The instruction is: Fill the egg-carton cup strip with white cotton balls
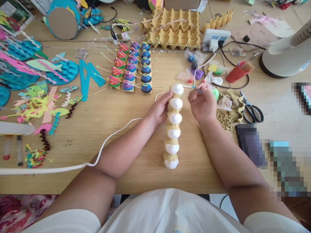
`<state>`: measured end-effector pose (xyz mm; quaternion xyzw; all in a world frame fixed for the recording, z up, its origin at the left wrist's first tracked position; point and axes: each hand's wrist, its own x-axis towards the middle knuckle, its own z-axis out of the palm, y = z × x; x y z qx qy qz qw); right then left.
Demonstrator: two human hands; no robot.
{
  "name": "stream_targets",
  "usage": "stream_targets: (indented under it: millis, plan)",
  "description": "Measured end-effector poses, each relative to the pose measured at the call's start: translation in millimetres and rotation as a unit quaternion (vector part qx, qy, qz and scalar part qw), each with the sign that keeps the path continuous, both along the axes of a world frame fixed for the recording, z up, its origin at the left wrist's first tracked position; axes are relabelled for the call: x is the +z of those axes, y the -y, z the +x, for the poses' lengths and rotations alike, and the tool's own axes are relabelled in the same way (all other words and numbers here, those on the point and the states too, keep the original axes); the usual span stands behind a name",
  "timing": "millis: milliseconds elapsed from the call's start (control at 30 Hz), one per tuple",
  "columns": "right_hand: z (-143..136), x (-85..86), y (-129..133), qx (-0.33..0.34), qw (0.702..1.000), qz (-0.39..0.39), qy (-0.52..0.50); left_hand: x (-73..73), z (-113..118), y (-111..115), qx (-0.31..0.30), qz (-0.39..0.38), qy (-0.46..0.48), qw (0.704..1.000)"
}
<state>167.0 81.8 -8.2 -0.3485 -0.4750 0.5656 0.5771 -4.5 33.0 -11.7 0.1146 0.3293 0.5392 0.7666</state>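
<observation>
A strip of egg-carton cups with white tops runs lengthwise in front of me. My left hand grips its left side near the far end. To the right of the strip, apart from it, my right hand is pinched round a small thin blue item, too small to make out fully. Beyond my left hand stand rows of painted cups, red, purple and dark blue, with thin sticks poking out.
Scissors, a red cup, a power strip and a white device are at the right. Egg trays lie at the back. Paper cutouts cover the left. A white cable crosses by my left arm.
</observation>
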Motion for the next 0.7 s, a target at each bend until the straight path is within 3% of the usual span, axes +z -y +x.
stream_targets:
  millis: [133,200,367,567,700]
  plan:
    - [-3.3,10.1,11.7,0.11,0.994,-0.005,0.005,-1.9,0.7,-1.8,0.007,0.03,-0.025,0.999]
    - [-6.8,12.5,16.0,0.135,0.991,0.002,0.008,-2.1,1.0,-2.1,0.009,0.046,-0.048,0.998]
    - [-11.1,9.0,16.2,0.112,0.993,0.032,0.013,-0.1,0.4,-1.7,-0.001,0.022,-0.017,1.0]
    - [-8.2,3.9,14.6,0.054,0.995,0.055,0.06,14.5,0.0,2.4,0.003,-0.021,-0.007,1.0]
    - [-7.1,2.5,14.2,0.076,0.995,0.055,0.032,18.5,-0.4,3.1,0.003,-0.029,-0.003,1.0]
